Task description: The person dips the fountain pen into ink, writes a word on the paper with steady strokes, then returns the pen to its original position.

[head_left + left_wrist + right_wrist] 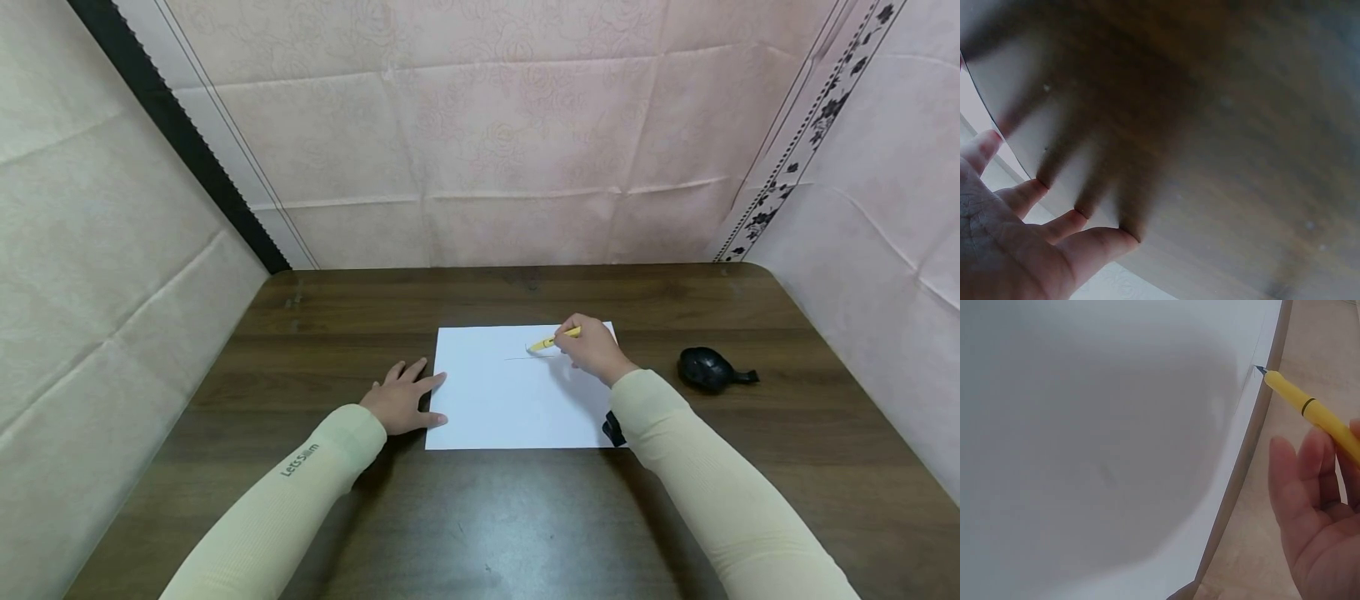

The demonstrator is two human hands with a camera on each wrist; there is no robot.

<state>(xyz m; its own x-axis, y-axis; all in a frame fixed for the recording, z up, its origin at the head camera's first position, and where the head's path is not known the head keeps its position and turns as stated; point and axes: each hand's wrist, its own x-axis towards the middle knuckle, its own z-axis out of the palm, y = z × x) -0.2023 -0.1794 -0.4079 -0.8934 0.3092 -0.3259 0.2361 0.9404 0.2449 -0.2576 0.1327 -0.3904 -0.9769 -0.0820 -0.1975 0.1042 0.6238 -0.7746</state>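
Note:
A white sheet of paper [495,404] lies on the brown wooden table. My right hand [592,346] pinches a yellow pen [546,343] over the sheet's upper right part. In the right wrist view the pen's dark pointed tip [1260,370] meets the paper beside a thin line; a short stroke branches there. The head view shows that thin, roughly level line [521,359] just below the tip. My left hand [401,402] rests at the sheet's left edge with fingers spread, thumb and forefinger on the paper. Its fingertips [1129,237] touch the table in the left wrist view.
A glossy black rounded object with a short neck [708,371] lies on the table right of the paper. Pale patterned cloth [517,142] hangs behind the table's far edge and along both sides. A small black device [613,428] sits under my right wrist.

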